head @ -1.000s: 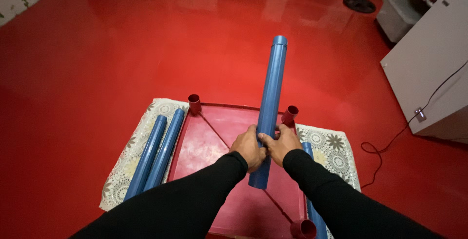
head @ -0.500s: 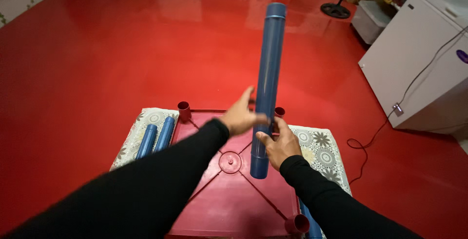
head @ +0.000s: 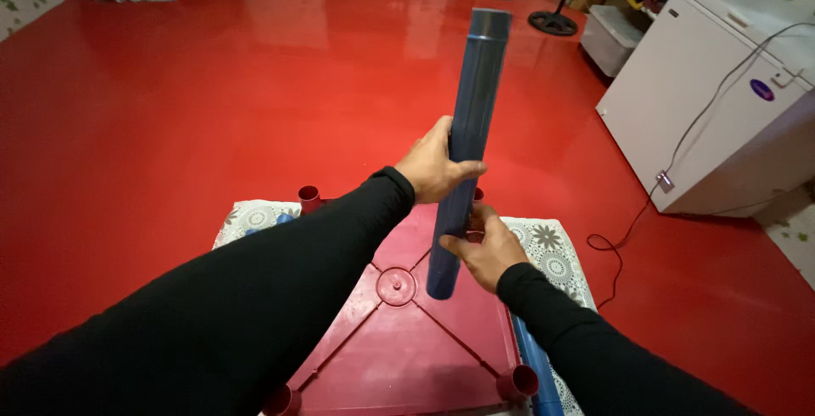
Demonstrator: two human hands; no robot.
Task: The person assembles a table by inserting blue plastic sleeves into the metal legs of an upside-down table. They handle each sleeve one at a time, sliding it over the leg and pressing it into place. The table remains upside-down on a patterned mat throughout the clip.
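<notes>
You're holding the long blue tube (head: 469,148) in both hands, roughly upright and leaning slightly, top end pointing away from you, bottom end hanging just above the dark red panel (head: 407,340)

Your left hand (head: 435,164) is gripping the tube around its middle, fingers (head: 465,171) wrapping closed around it. Your right hand (head: 482,250) is gripping lower down, near the bottom end, fingers closed on the tube from the right side. Both sleeves are black

The panel is lying flat on a patterned white cloth (head: 550,256), which is spread on the red floor (head: 212,102). A round boss (head: 396,284) is sitting at the panel's centre, with ridges running out from it to the corners. Short red sockets are standing up at the corners: one at the far left (head: 309,196), one at the near right (head: 519,381), one at the near left (head: 283,401). The far right corner is hiding behind your hands, can't tell its socket clearly

Another blue tube (head: 533,365) is lying on the cloth along the panel's right edge, just beside it. A bit of blue (head: 270,222) is showing past your left sleeve on the cloth's left side, mostly hidden

A white chest-type appliance (head: 722,102) is standing well off to the right, with a cable (head: 620,233) trailing across the floor from it
</notes>
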